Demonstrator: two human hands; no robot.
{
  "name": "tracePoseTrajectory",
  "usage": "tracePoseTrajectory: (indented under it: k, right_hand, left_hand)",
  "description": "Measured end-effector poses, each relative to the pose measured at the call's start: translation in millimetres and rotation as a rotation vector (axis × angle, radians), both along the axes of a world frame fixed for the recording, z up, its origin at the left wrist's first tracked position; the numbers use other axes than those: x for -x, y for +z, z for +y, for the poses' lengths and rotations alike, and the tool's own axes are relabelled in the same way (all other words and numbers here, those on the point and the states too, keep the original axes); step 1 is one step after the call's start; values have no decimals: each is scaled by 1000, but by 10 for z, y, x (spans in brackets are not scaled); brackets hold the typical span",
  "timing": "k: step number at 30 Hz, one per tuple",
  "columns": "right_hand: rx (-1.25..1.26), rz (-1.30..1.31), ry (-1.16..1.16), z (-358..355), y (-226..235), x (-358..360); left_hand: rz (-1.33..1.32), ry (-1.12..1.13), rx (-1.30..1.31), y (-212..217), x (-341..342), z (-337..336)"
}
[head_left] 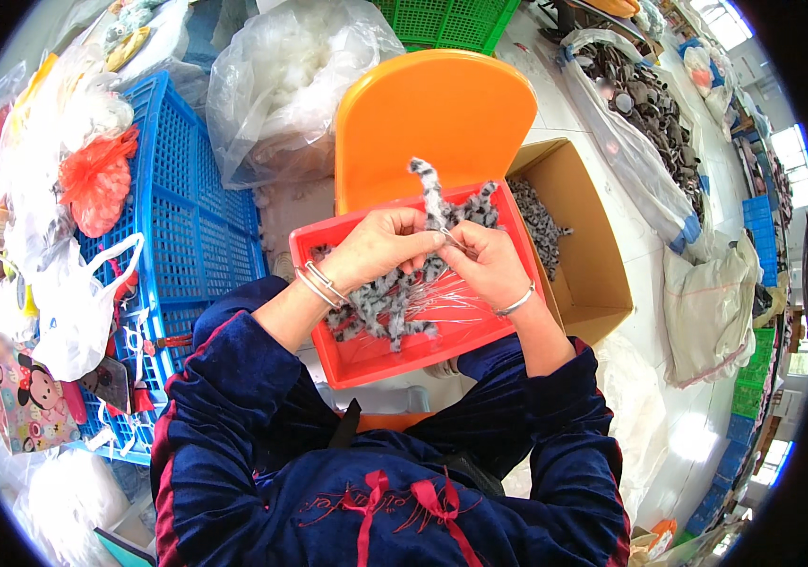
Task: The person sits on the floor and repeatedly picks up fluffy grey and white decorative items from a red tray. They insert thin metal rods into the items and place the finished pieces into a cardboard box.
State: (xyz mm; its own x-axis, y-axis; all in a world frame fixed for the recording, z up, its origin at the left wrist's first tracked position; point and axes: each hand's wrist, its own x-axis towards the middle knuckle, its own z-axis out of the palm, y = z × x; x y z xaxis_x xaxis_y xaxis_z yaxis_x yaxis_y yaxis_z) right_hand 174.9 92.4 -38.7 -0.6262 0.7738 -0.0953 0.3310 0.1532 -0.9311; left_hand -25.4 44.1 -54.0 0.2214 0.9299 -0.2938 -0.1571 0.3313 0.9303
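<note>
Above a red plastic tray, both my hands meet at the lower end of a fuzzy grey-and-black striped plush tail, which points up and away from me. My left hand is closed, thumb and fingers pinching the tail's base. Closed too, my right hand pinches something thin at the same end. It looks like a wire or slim metal piece, but the fingers partly cover it. More striped plush tails lie in the tray beneath my hands, with a spread of thin pale wires among them.
An orange chair stands beyond the tray. To its right, an open cardboard box holds more striped pieces. Blue crates rise on the left, near a clear bag of white stuffing. A sack of dark pieces lies far right.
</note>
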Motion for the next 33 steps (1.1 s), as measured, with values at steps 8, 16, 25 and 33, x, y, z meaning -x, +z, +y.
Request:
tracePoseTrajectory:
  k: [8, 16, 25, 33]
  right_hand:
    - [-67, -39, -40, 11, 154, -45]
    - [-283, -23, -24, 26, 162, -90]
    - [-307, -10, -30, 16, 132, -85]
    - [-233, -44, -22, 11, 165, -85]
  left_hand:
    - [-71, 49, 31, -5, 38, 2]
    - [-167, 139, 10, 31, 27, 17]
    - [-141, 151, -1, 34, 3, 8]
    - [-83, 123, -47, 4, 7, -2]
